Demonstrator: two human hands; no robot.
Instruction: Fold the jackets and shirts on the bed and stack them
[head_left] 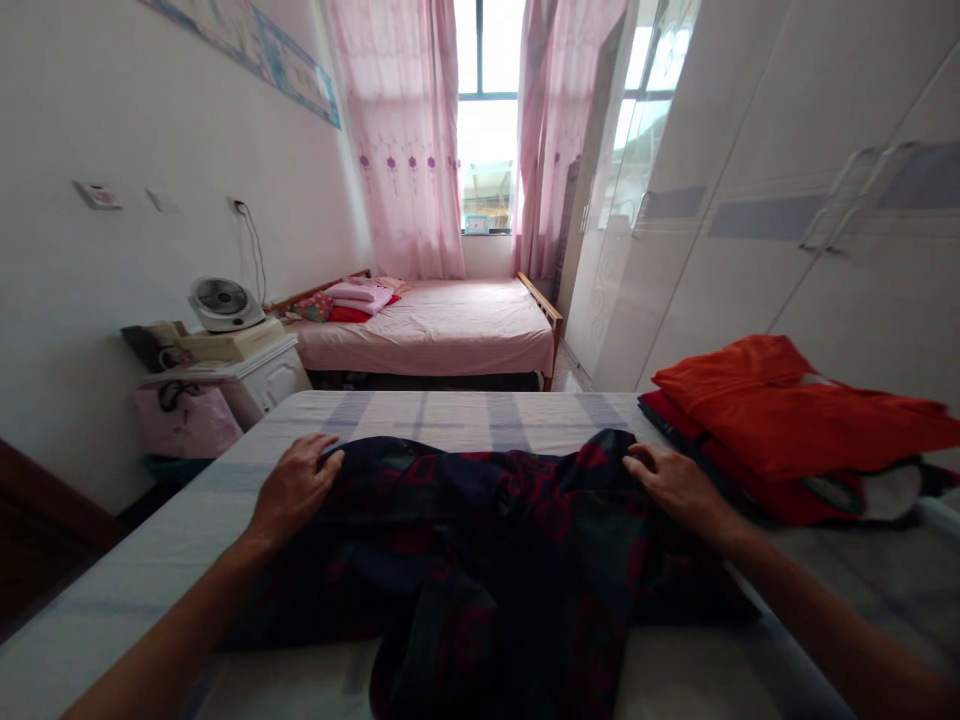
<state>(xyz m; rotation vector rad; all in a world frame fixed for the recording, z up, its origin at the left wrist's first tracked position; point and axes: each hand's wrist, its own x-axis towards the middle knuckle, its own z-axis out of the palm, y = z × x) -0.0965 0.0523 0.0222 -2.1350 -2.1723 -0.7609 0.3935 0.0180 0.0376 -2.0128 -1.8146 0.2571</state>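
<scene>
A dark navy garment (pixel 517 520) with a red and green pattern is spread across the bed in front of me; its lower part runs off toward the bottom edge, and its exact kind is hard to tell. My left hand (pixel 298 485) grips its far left corner, fingers curled at the cloth. At the far right corner, my right hand (pixel 679 488) pinches the fabric between thumb and fingers. The cloth between both hands is wrinkled along its top edge.
Folded clothes, topped by an orange garment (pixel 780 405), are stacked on the right of the checked bed sheet (pixel 510 415). Beyond stands a pink-covered bed (pixel 450 320). A small fan (pixel 223 303) rests on the left cabinet (pixel 262 375); white wardrobes (pixel 765 180) line the right.
</scene>
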